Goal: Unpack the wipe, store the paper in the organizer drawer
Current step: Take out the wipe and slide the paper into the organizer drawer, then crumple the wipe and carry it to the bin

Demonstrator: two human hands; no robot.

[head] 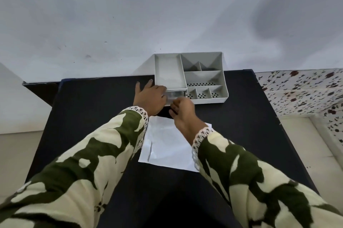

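Note:
A grey plastic organizer (204,77) with several compartments stands at the far edge of the black table (241,125), against the wall. Its clear drawer (176,94) at the front left is pulled out a little. My left hand (149,98) rests against the organizer's left front corner, fingers spread on the table and the drawer's side. My right hand (182,109) is at the drawer's front, its fingers pinched at the drawer edge; what they hold is hidden. A white sheet of paper (167,144) lies flat on the table beneath my forearms.
A pale wall rises right behind the organizer. A floral-patterned tiled surface (300,90) lies to the right of the table, and light floor shows on both sides. The table's left and right edges drop off.

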